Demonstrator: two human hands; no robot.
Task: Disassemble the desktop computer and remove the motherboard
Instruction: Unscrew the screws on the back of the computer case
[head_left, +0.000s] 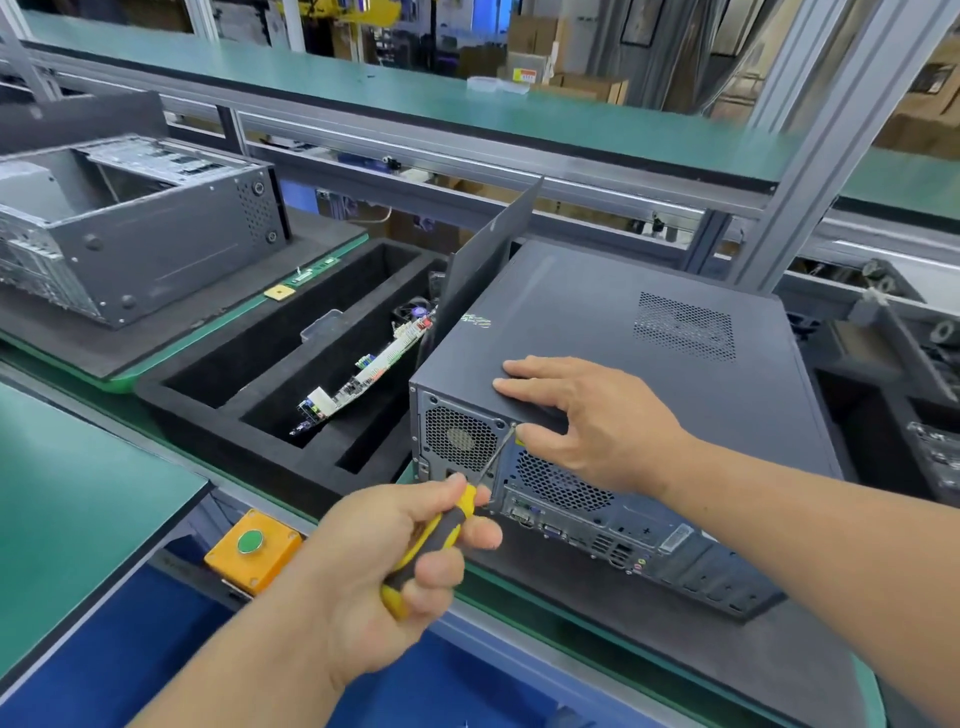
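Left hand (384, 551) fingers clamped on a yellow-black screwdriver (431, 540), tip at the rear top edge of the computer case (623, 332) | right hand (587, 421) fingers spread flat on the case lid | case lies on its side on the counter (67, 519) | loose circuit board (363, 374) in black foam tray (218, 415) beside it

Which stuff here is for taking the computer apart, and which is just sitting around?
For the job:
- dark computer case
- yellow-and-black screwdriver in the left hand, tip at a rear screw
- right hand steadying the case

Just lying about:
- opened case at far left
- circuit board in the black foam tray
- green button box
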